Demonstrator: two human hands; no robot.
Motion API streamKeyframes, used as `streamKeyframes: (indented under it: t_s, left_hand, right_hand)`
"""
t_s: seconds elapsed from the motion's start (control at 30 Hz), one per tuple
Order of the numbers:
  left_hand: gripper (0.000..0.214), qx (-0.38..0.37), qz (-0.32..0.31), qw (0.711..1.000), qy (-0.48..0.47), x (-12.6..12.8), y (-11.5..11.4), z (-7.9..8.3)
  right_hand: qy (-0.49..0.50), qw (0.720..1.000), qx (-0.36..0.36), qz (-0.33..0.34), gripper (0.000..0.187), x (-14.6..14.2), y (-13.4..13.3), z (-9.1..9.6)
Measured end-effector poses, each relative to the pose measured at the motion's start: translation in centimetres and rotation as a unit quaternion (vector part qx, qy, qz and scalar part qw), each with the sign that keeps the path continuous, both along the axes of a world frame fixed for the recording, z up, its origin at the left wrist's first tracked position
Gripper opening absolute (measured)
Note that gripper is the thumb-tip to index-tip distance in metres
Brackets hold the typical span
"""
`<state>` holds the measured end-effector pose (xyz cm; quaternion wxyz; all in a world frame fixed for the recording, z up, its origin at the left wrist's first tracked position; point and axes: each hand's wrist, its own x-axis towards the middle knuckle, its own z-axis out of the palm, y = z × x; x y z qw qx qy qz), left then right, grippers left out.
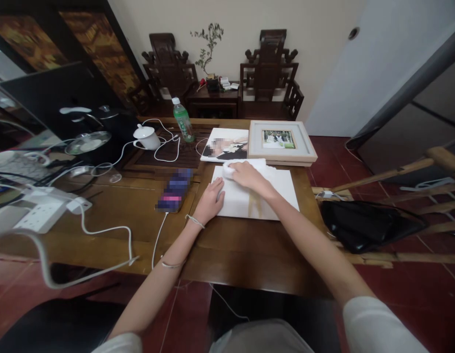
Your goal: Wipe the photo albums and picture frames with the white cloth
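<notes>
A white picture panel (234,201) with a faint tan patch lies flat on the wooden table. My right hand (245,175) presses a folded white cloth (262,164) onto the panel's upper part, fingers curled over it. At the panel's left edge rests my left hand (211,200), fingers stretched out and lying flat, holding nothing. Just beyond the cloth are a photo panel (227,144) and, to its right, a light wood picture frame (282,142) with a small outdoor photo.
Left of my left hand lies a phone (174,190) on a white cable. Farther back stand a green-labelled bottle (183,120) and a white lidded cup (146,137). A power strip (47,208) with tangled cables covers the left side. A black bag (359,225) sits off the table's right edge.
</notes>
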<state>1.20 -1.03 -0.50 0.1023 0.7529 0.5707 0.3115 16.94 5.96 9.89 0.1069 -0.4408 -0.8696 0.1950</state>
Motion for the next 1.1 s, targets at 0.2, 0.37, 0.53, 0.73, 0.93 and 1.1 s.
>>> streamKeyframes:
  t_s: [0.2, 0.37, 0.53, 0.73, 0.93, 1.1]
  left_hand:
    - [0.041, 0.002, 0.002, 1.0, 0.0, 0.0, 0.1, -0.5]
    - [0.04, 0.003, 0.001, 1.0, 0.007, 0.0, 0.0, -0.2]
    - [0.04, 0.004, -0.001, 1.0, 0.026, -0.1, -0.2, -0.2]
    - [0.04, 0.008, -0.001, 0.999, 0.034, -0.1, -0.2, -0.1]
    - [0.039, 0.005, -0.011, 0.999, 0.031, -0.3, -0.1, 0.0]
    - [0.04, 0.0, -0.013, 1.0, 0.023, -0.4, 0.1, 0.0]
  right_hand:
    - [0.001, 0.999, 0.031, -0.044, 0.039, 9.4, -0.1, -0.6]
    - [-0.05, 0.997, 0.054, -0.014, 0.038, 14.3, -5.6, -2.8]
    - [-0.059, 0.993, 0.072, 0.073, 0.033, 16.1, -13.1, -3.7]
    - [-0.029, 0.994, 0.061, 0.086, 0.032, 16.1, -13.1, -3.4]
    - [-0.012, 0.994, 0.081, 0.07, 0.029, 14.7, -5.7, -3.8]
    - [-0.031, 0.996, 0.078, 0.028, 0.029, 13.5, -0.7, -3.6]
